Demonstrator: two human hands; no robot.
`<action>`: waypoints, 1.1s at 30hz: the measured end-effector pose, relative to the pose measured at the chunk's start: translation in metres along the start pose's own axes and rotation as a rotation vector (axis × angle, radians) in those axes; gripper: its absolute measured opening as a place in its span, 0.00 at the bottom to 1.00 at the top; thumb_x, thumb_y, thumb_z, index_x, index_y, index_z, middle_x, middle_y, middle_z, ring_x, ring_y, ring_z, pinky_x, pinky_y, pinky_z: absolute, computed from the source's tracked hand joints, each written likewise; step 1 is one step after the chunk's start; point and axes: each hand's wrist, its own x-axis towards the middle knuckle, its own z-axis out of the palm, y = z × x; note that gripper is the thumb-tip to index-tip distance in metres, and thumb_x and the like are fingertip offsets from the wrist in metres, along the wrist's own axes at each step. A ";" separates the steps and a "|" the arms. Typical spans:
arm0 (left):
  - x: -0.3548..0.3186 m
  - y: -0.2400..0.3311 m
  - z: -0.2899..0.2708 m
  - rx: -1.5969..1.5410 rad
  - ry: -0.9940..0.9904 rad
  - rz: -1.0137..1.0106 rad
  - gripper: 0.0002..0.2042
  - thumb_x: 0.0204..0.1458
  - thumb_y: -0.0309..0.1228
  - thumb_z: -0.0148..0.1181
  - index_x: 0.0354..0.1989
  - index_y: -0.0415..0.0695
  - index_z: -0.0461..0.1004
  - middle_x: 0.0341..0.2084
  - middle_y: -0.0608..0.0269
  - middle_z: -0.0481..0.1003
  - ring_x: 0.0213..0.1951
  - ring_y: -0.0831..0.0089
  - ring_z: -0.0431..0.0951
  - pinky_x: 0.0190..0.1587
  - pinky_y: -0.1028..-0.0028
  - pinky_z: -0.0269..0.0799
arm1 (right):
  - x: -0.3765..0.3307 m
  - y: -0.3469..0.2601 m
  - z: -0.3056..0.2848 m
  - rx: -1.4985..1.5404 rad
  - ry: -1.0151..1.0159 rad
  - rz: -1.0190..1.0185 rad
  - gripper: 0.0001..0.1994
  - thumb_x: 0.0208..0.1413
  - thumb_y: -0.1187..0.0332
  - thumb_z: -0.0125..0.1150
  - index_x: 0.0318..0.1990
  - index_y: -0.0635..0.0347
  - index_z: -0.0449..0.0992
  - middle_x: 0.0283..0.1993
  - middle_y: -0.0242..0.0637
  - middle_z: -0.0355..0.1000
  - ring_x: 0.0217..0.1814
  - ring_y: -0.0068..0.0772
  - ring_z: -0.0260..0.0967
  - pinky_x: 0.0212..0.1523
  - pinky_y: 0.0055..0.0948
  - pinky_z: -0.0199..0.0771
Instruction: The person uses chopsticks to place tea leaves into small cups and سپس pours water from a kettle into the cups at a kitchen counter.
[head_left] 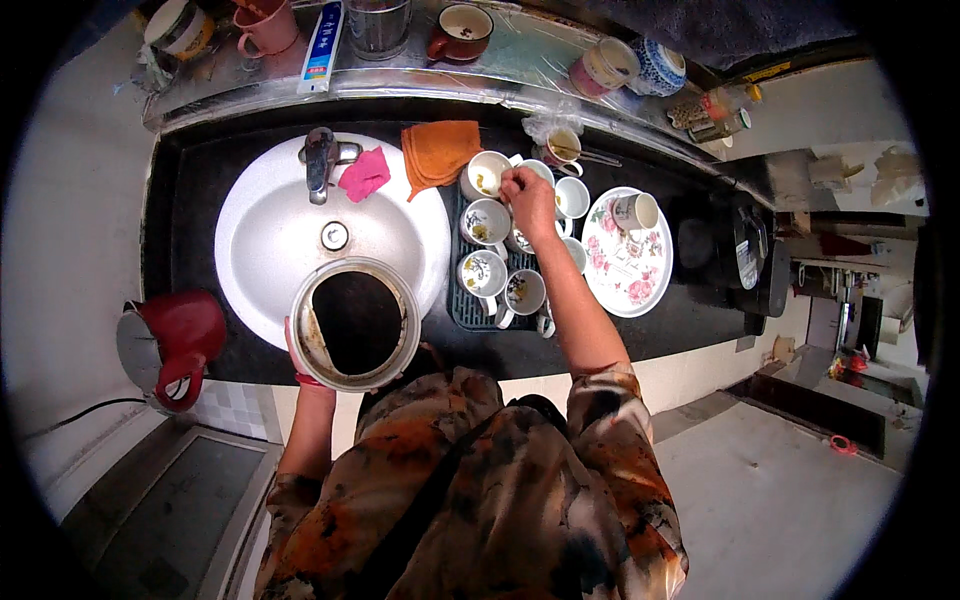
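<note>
My left hand (pixel 301 358) grips the left side of a round metal pot (pixel 411 335) over the sink's front edge. The pot's inside is nearly black; I cannot tell whether that is liquid. My right hand (pixel 531 200) is at the back of a group of white cups, its fingers bent and closed at the right side of one white cup (pixel 482 178). Dark and yellowish bits lie in the neighbouring cups, such as the white mug (pixel 485 222) just in front. Several cups stand on a dark slotted tray (pixel 468 310), some partly hidden by my right arm.
A white oval sink (pixel 262 250) with a faucet (pixel 320 165) and pink cloth (pixel 364 174) is at left. Nearby are an orange cloth (pixel 440 155), a floral tray (pixel 625 265) bearing a paper cup (pixel 636 211), and a red kettle (pixel 185 335). A shelf (pixel 420 82) runs behind.
</note>
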 end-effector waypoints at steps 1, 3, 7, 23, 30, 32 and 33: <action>-0.002 -0.001 0.005 0.022 -0.021 -0.014 0.29 0.50 0.53 0.36 0.51 0.43 0.64 0.48 0.56 0.66 0.48 0.60 0.67 0.53 0.65 0.59 | 0.010 0.002 0.005 -0.016 0.051 -0.046 0.05 0.45 0.73 0.54 0.29 0.63 0.73 0.25 0.40 0.71 0.25 0.33 0.68 0.29 0.28 0.67; 0.002 -0.003 -0.008 0.067 -0.045 -0.023 0.29 0.50 0.53 0.36 0.51 0.42 0.64 0.48 0.55 0.66 0.48 0.60 0.67 0.53 0.65 0.59 | 0.021 -0.002 0.007 -0.056 0.045 -0.109 0.07 0.46 0.71 0.53 0.33 0.61 0.74 0.32 0.43 0.72 0.34 0.43 0.69 0.36 0.32 0.67; 0.001 -0.003 0.004 0.037 -0.125 -0.050 0.31 0.49 0.55 0.36 0.51 0.41 0.63 0.47 0.54 0.66 0.48 0.60 0.67 0.53 0.65 0.60 | 0.035 0.007 0.017 -0.073 -0.015 -0.063 0.09 0.48 0.71 0.50 0.37 0.59 0.74 0.34 0.45 0.72 0.36 0.43 0.69 0.39 0.31 0.67; 0.006 0.000 0.033 0.106 0.024 -0.112 0.27 0.50 0.52 0.38 0.51 0.44 0.61 0.45 0.56 0.67 0.47 0.59 0.67 0.52 0.61 0.60 | -0.111 -0.140 0.021 0.099 -0.878 -0.620 0.08 0.45 0.72 0.54 0.34 0.63 0.72 0.32 0.42 0.71 0.34 0.43 0.69 0.36 0.33 0.68; 0.012 -0.009 0.021 0.222 -0.024 -0.184 0.27 0.50 0.51 0.39 0.52 0.44 0.60 0.50 0.55 0.64 0.51 0.57 0.63 0.54 0.59 0.57 | -0.156 -0.058 0.136 -0.584 -1.008 -0.669 0.09 0.40 0.66 0.54 0.29 0.55 0.77 0.34 0.40 0.73 0.35 0.43 0.70 0.34 0.36 0.71; 0.010 -0.010 0.021 0.217 -0.046 -0.183 0.27 0.50 0.50 0.39 0.52 0.44 0.60 0.50 0.55 0.64 0.51 0.56 0.63 0.54 0.58 0.57 | -0.164 -0.064 0.137 -0.668 -1.014 -0.778 0.12 0.43 0.64 0.51 0.36 0.53 0.74 0.42 0.38 0.70 0.45 0.38 0.67 0.45 0.33 0.66; 0.009 -0.010 0.020 0.238 -0.045 -0.184 0.27 0.50 0.50 0.39 0.52 0.44 0.60 0.50 0.55 0.64 0.51 0.56 0.63 0.54 0.58 0.57 | -0.166 -0.068 0.133 -0.617 -0.941 -0.801 0.13 0.43 0.64 0.50 0.37 0.53 0.74 0.44 0.38 0.69 0.47 0.37 0.65 0.47 0.33 0.64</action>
